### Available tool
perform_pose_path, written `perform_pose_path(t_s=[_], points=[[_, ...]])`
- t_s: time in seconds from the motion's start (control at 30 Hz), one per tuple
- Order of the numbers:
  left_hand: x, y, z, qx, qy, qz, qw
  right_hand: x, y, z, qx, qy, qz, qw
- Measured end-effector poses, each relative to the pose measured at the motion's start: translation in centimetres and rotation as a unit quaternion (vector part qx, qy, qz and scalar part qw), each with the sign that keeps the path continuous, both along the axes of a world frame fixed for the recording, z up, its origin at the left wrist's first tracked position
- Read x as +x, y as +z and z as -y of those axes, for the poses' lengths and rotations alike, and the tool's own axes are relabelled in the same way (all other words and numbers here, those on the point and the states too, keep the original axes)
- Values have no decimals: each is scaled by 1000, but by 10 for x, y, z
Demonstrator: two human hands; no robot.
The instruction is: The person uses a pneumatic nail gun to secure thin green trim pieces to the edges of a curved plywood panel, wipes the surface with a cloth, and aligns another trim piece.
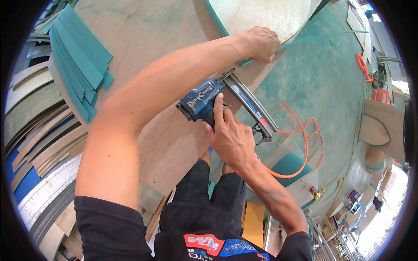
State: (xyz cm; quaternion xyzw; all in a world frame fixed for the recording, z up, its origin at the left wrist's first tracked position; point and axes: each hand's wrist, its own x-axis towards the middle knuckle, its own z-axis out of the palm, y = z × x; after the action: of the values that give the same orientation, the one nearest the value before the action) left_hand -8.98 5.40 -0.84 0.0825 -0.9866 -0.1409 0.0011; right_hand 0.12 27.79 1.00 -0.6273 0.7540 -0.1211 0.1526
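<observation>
Wooden boards (50, 145) lie stacked at far left. At right, 1 orange box (382, 96) sits near a brown panel (387, 126); yellow cord (322, 191) trails over the floor (331, 82).

Shiny metal nail-gun magazine (251, 103), matt wooden tabletop (167, 161), smooth plastic hose (285, 176)

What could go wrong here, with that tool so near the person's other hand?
The left hand is close to the nose end of the nail gun in the right hand, so a stray shot might hurt it. The orange hose lies in loose loops and could snag or trip someone. The thin green strip sticks out well beyond the left hand, so a bump on its far end might shift it.
</observation>
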Motion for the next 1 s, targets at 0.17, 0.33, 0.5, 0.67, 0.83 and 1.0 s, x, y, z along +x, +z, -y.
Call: perform_pose_path(t_s=[0.17,0.33,0.5,0.67,0.83,1.0], points=[[-2,3,0,1,-16,15,1000,2,3,2,42,-25,1,999],[2,-2,3,5,-25,-25,999,1,2,-1,28,-4,2,1000],[0,-4,1,-16,-29,-9,999,2,5,4,40,-18,17,999],[1,-6,1,3,-24,-25,999,2,6,5,48,-30,12,998],[3,-4,2,7,-17,-6,1000,4,9,3,60,14,28,998],[1,-5,2,27,-7,-30,999,4,0,8,29,-40,-12,999]])
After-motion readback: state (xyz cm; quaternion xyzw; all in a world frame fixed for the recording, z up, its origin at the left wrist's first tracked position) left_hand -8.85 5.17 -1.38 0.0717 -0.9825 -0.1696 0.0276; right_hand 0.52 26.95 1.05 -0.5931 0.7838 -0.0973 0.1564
